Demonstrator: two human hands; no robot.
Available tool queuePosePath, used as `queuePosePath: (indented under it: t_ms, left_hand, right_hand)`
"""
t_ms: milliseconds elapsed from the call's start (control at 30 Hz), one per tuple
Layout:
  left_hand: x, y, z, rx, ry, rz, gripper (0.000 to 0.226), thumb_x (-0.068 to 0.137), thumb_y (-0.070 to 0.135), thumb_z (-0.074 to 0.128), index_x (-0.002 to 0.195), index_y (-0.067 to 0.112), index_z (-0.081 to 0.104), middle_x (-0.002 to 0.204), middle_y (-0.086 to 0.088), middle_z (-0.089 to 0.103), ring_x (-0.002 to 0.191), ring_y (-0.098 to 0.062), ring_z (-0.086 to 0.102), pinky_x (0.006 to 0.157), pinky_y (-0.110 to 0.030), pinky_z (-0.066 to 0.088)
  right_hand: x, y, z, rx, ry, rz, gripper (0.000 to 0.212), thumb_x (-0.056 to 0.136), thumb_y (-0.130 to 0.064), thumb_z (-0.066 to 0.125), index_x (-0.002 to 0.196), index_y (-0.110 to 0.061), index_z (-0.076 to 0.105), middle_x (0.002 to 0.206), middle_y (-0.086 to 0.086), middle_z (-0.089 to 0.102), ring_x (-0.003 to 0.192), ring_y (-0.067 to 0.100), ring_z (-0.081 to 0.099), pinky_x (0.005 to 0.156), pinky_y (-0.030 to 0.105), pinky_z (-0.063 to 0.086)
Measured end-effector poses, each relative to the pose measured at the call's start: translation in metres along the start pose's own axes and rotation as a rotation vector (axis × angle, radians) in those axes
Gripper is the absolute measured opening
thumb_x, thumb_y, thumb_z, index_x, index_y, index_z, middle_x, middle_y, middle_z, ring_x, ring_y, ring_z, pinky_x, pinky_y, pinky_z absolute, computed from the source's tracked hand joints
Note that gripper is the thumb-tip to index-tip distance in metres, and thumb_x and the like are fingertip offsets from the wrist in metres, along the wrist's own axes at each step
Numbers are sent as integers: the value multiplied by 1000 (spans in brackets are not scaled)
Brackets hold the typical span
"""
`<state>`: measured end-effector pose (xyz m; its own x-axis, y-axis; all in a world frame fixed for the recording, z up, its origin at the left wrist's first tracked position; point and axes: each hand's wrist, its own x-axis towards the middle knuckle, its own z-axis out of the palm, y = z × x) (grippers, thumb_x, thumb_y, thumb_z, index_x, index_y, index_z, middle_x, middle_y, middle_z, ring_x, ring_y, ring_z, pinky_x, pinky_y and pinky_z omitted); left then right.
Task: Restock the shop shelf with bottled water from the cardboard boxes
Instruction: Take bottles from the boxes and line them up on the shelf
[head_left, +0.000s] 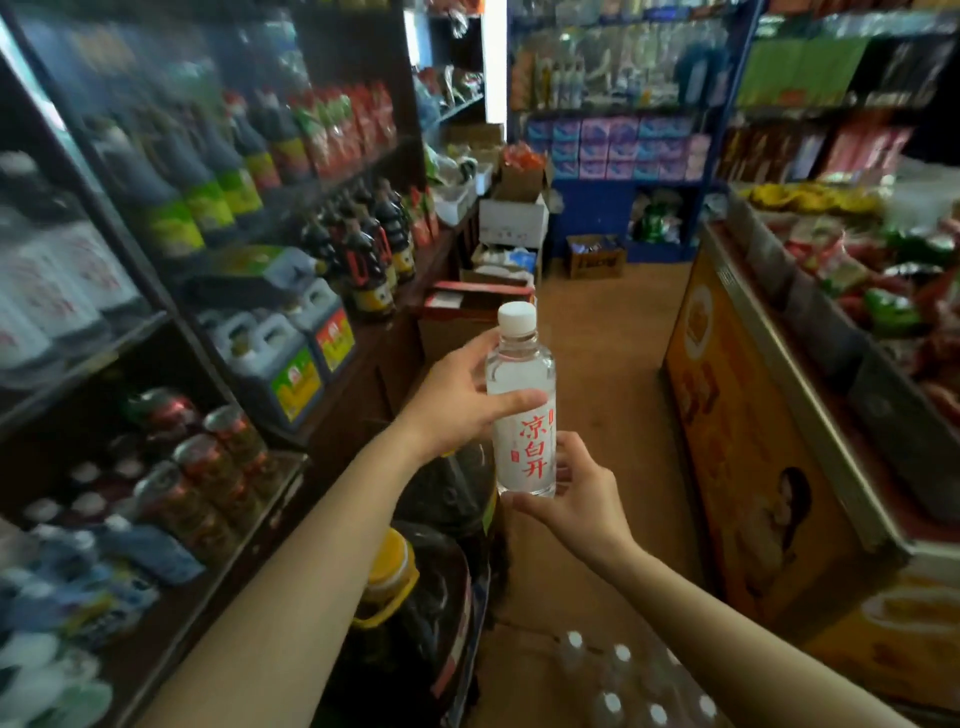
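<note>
So right now I've got one water bottle (522, 415) upright in mid-air over the aisle, both hands on it. Left hand (457, 400) is wrapped around the upper body just above the label, thumb across the front; right hand (576, 499) is cupping the base, fingers curled round the bottom edge. So both grips are closed on the bottle, nothing loose.

Handling-wise I'd guess it's full, so a bit of heft but easy one-handed. Thin clear plastic will probably dent if squeezed hard, and the smooth wall could slip, so the label band between my two grips looks like the best spot. White cap (517, 317) sits above the left grip, not much to hold there.

More capped bottles (618, 680) are well below my right grip; the shelf (270, 467) is off to the left.
</note>
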<state>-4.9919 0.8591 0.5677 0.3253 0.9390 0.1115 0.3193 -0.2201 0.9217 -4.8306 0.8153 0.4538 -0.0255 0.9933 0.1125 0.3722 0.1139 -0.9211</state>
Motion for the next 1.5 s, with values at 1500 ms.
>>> queuePosePath:
  t_ms: [1500]
  left_hand:
    - [-171, -75, -466, 335, 804, -275, 79, 58, 45, 79, 130, 32, 50, 132, 3, 41, 125, -15, 47, 104, -41, 45]
  right_hand:
    - [111, -292, 462, 9, -501, -105, 52, 61, -18, 86, 105, -23, 59, 90, -9, 67, 78, 4, 65, 67, 25, 58]
